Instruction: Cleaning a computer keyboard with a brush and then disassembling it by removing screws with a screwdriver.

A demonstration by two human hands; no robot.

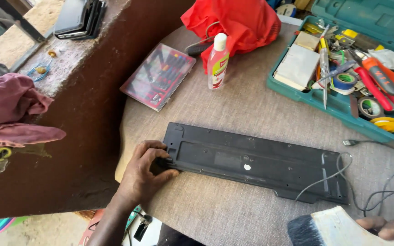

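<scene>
Two hands at work: the right hand [388, 228] at the near edge grips a wide brush [329, 228], bristles short of the keyboard [256, 161]. The left hand [144, 171] clamps the upturned keyboard's left end. Looks like dusting; next needs a sweep across it. Beyond, a bottle [218, 61] and toolbox [338, 105].

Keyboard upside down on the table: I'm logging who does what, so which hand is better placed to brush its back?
Right, probably. The right hand holds the brush by the keyboard, while the left hand grips its left end.
</scene>
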